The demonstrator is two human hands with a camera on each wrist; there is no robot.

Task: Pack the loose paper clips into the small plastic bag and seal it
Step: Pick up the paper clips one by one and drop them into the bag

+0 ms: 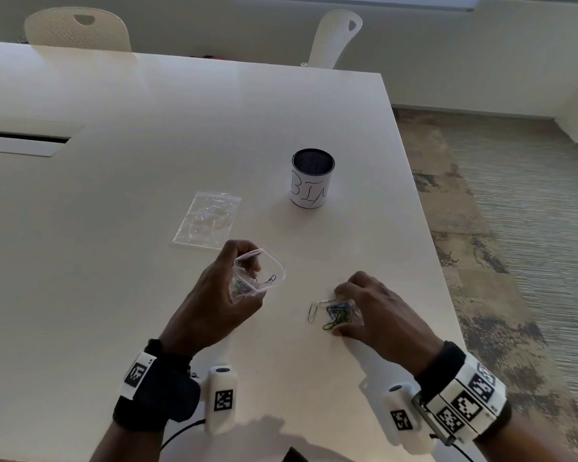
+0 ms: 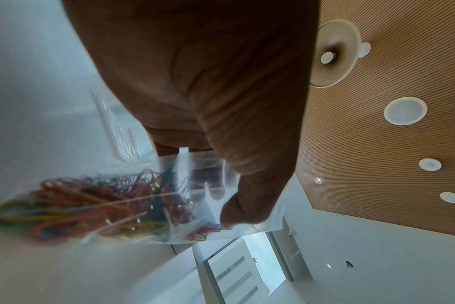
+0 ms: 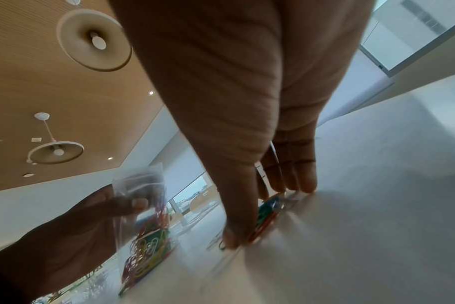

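Still in the filling step, by judgement: bag (image 1: 259,275) partly full, mouth open, not yet sealed. Held off the table (image 1: 147,195) at lower centre of the head view, pinched by the left hand (image 1: 214,305), thumb on one wall and fingers on the other; many coloured clips already inside, seen clearly in the left wrist view (image 2: 96,205). Mouth turned toward the right of the frame, toward the other hand.

To the right of centre, a small pile of loose clips (image 1: 334,313) on the table, one silver clip lying a little apart at its left edge. Right hand (image 1: 377,311) lowered over the pile, thumb and fingertips curled around it and touching the table, closing on the clips; whether already lifted, cannot tell.

Next, probably: gather the pile firmly, carry it left to the open mouth, drop it in without spilling. Then return for the stray clip. After that, press the strip along the mouth to seal.

Above the bag, a second flat bag (image 1: 207,220); further right, a mesh cup (image 1: 312,178) marked "BIN".
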